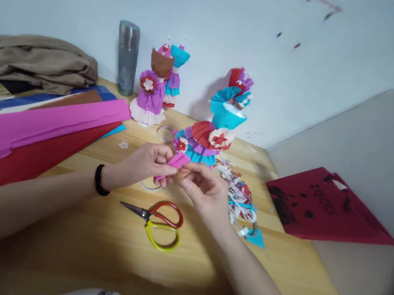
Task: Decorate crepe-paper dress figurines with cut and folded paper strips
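Between my two hands is a folded strip of pink crepe paper [178,160], held above the table. My left hand [154,164], with a black band on the wrist, grips it with thumb and fingers. At the strip's right end, my right hand [204,186] has its thumb and fingers pinched together; the fingertips touch the strip's edge. A pair of scissors [144,214] with one red and one yellow handle lies below the hands, blades pointing left. Just behind the hands stands a ruffled paper doll [203,141] in blue, purple and red.
Long pink crepe sheets [59,123] and red ones [48,160] lie at left. Paper scraps [242,201] pile up right of my hands. Two more paper dolls [151,94] and a metal flask [126,57] stand by the wall. A red bag [329,207] leans beyond the table's right edge.
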A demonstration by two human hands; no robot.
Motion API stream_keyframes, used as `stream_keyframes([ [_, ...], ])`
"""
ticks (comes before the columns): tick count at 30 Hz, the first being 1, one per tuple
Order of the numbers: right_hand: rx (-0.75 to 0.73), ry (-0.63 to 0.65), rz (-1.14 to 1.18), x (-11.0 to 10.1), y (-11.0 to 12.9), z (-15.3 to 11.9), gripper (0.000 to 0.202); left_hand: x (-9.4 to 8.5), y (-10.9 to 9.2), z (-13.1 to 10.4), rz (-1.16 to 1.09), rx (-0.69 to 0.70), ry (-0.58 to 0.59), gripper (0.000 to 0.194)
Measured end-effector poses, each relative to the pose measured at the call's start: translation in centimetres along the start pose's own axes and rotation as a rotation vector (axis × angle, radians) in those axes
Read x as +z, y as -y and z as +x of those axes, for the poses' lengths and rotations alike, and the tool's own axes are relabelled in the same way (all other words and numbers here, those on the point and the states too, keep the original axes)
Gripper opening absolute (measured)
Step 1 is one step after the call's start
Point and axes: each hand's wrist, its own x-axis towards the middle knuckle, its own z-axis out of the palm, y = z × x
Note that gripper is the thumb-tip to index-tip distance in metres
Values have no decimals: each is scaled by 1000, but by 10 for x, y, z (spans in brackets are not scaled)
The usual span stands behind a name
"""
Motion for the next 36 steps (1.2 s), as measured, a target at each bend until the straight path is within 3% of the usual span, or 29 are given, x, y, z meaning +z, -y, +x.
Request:
stream_keyframes([
  [6, 24, -101, 221, 4, 14, 32, 16, 9, -18, 11, 38, 51, 51, 30],
  [12, 43, -255, 307, -10, 25, 49, 19, 10, -43, 24, -46, 187, 54, 39],
  [16, 3, -360, 328, -16, 28, 59, 17, 9, -51, 38, -107, 233, 58, 33],
  [26, -42, -342, 378, -17, 21, 67, 14, 19, -51, 57, -156, 256, -73, 30],
  [32, -61, -435, 406, -29, 18, 71, 20, 6, -65, 61, -234, 281, -144, 27],
  [36, -144, -462, 328, -43, 22, 77, 11, -10, -74, 65, -304, 344, -155, 23],
])
